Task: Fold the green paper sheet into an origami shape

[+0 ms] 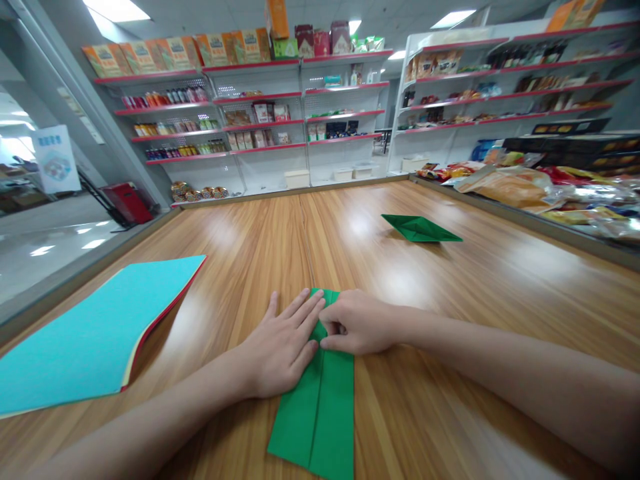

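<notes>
A green sheet of paper, folded lengthwise with a centre crease, lies on the wooden table just in front of me. My left hand lies flat on the sheet's left side with its fingers stretched out. My right hand is curled, its fingertips pinched on the paper's top corner at the centre crease. A second green paper, folded into a flat pointed shape, lies farther off to the right, apart from both hands.
A stack of coloured sheets with a turquoise one on top lies at the table's left edge. Snack packets are piled along the right side. Shop shelves with goods stand behind the table.
</notes>
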{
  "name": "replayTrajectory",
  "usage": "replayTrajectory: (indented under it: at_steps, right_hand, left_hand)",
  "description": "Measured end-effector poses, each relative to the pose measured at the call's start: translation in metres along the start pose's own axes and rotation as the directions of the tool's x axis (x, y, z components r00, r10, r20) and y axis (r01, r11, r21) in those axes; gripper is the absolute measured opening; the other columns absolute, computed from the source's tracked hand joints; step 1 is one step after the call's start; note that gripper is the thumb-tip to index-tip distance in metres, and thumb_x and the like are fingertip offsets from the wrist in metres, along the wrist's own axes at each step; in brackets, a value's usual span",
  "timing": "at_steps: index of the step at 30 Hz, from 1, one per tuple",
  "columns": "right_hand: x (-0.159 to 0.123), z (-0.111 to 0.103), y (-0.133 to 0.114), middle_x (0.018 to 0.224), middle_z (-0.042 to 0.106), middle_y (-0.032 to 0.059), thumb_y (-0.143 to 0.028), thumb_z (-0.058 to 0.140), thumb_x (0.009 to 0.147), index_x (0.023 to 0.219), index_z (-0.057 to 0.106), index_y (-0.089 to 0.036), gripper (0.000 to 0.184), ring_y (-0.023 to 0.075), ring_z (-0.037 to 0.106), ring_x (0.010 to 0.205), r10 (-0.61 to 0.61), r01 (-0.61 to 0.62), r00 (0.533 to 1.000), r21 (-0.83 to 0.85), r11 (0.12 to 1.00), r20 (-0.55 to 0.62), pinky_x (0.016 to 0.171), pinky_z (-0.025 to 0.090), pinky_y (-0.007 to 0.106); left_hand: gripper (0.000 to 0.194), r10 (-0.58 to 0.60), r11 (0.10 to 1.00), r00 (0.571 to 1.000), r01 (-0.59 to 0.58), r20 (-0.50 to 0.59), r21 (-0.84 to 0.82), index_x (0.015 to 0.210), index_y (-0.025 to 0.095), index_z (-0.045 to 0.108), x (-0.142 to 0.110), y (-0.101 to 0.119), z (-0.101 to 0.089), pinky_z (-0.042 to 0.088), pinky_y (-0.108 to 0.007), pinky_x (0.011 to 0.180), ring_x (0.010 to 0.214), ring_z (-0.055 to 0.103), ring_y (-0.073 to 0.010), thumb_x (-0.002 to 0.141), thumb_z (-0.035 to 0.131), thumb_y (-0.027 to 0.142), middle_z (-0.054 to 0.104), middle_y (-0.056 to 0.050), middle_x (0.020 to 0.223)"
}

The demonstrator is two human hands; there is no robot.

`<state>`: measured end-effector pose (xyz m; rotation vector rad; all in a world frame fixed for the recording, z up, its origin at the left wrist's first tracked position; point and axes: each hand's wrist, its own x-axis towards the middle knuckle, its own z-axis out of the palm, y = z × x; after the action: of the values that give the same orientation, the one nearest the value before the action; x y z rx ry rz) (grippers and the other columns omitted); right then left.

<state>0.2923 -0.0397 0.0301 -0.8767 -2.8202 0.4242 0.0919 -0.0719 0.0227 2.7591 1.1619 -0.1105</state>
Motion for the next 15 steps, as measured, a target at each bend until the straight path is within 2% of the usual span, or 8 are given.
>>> replayTrajectory:
  at_steps: [5,10,15]
  right_hand:
    - [0.002,0.0,0.003,0.062,0.061,-0.0019,-0.031,0.062,0.076,0.065,0.061,-0.016,0.018,0.0101,0.05,0.056,0.031,-0.031,1.0,0.026,0.999,0.001,0.053,0.029,0.022]
    - [0.006,-0.003,0.02,0.062,0.062,-0.0001,-0.03,0.059,0.078,0.067,0.063,-0.015,0.019,0.0098,0.051,0.055,0.118,-0.116,0.992,0.043,0.992,-0.05,0.052,0.029,0.021]
    - [0.009,-0.004,0.042,0.063,0.062,0.0006,-0.036,0.06,0.079,0.066,0.063,-0.015,0.024,0.0097,0.049,0.055,0.284,-0.281,0.944,0.038,0.959,-0.17,0.05,0.026,0.022]
  left_hand:
    - [0.057,0.012,1.0,1.0,-0.011,-0.019,0.009,0.151,0.024,0.003,0.0,0.0,0.002,0.006,-0.065,0.11,0.145,0.001,-0.0282,0.1,0.022,0.041,0.003,-0.004,0.158]
    - [0.059,0.007,1.0,1.0,-0.007,-0.008,0.013,0.151,0.021,0.002,-0.001,0.002,-0.001,0.006,-0.065,0.11,0.144,0.0,-0.0288,0.099,0.019,0.043,0.004,-0.006,0.158]
    - [0.06,0.003,1.0,1.0,-0.003,0.005,0.024,0.151,0.019,-0.001,-0.003,0.006,-0.003,0.005,-0.064,0.11,0.144,-0.001,-0.0279,0.099,0.015,0.046,0.002,-0.006,0.157]
